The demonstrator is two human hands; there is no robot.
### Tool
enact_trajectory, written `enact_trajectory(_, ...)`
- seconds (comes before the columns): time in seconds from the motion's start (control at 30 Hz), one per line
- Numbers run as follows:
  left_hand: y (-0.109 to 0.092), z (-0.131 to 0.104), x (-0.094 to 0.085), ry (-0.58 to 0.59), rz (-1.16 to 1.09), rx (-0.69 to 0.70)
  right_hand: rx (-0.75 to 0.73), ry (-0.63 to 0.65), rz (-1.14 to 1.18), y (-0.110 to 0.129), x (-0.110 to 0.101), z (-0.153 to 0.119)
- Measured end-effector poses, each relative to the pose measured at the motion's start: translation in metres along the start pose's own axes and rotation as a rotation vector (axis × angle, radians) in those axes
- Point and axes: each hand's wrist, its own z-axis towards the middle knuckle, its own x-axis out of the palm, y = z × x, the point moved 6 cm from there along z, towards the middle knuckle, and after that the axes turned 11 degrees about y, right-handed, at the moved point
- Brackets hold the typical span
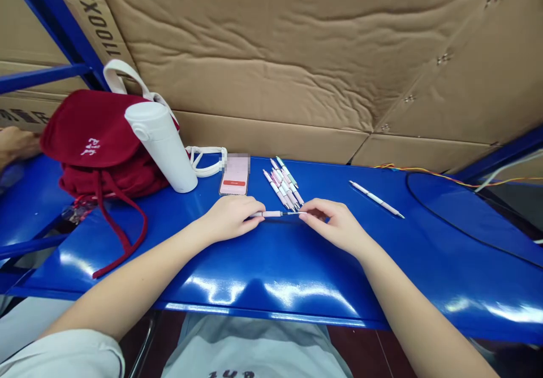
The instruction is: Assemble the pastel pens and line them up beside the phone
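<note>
My left hand point(236, 217) pinches a pale pink pen barrel point(272, 214) that lies level above the blue shelf. From the barrel's right end sticks out a thin pen refill point(292, 213), dark near the barrel and whitish further on. The refill's far end is between the thumb and fingers of my right hand point(327, 219), which partly hide it. Just beyond my hands lies a loose pile of several pastel pens point(284, 184). One more pen point(376, 199), white and pink, rests apart on the right.
A dark red backpack point(110, 134), a white bottle point(163, 146), a white strap point(207, 163) and a phone point(235, 175) are at the left. A black cable point(458, 224) crosses the right side. Cardboard point(271, 55) walls the back. Another person's hand point(17, 143) shows at the far left.
</note>
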Motion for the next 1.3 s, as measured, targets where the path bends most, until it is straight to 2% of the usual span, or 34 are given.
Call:
enact_trajectory(0.17,0.002,-0.001,0.000,-0.006,0.010,-0.002,0.010,-0.011,0.006,-0.001,-0.004,-0.003)
enact_trajectory(0.33,0.005,-0.001,-0.001,0.001,0.022,-0.017,0.055,-0.085,0.015,-0.007,-0.015,-0.006)
enact_trajectory(0.5,0.012,0.000,0.005,0.125,0.119,-0.074,0.055,0.091,0.016,-0.014,0.008,0.001)
enact_trajectory(0.6,0.015,0.001,0.006,0.151,0.139,-0.103,0.033,0.142,-0.037,-0.013,0.023,0.006)
enact_trajectory(0.7,0.015,0.000,0.006,0.137,0.131,-0.101,0.037,0.139,-0.115,-0.010,0.031,0.010)
enact_trajectory(0.8,0.010,0.001,0.004,0.075,0.115,-0.088,0.043,0.130,-0.137,-0.006,0.038,0.011)
enact_trajectory(1.03,-0.017,0.008,0.019,-0.005,0.072,0.080,-0.023,0.124,-0.110,0.003,0.053,0.013)
enact_trajectory(1.13,-0.021,0.009,0.024,-0.020,0.063,0.117,-0.046,0.140,-0.110,0.005,0.055,0.013)
enact_trajectory(1.3,-0.021,0.007,0.021,-0.021,0.073,0.111,-0.036,0.201,-0.201,0.002,0.050,0.012)
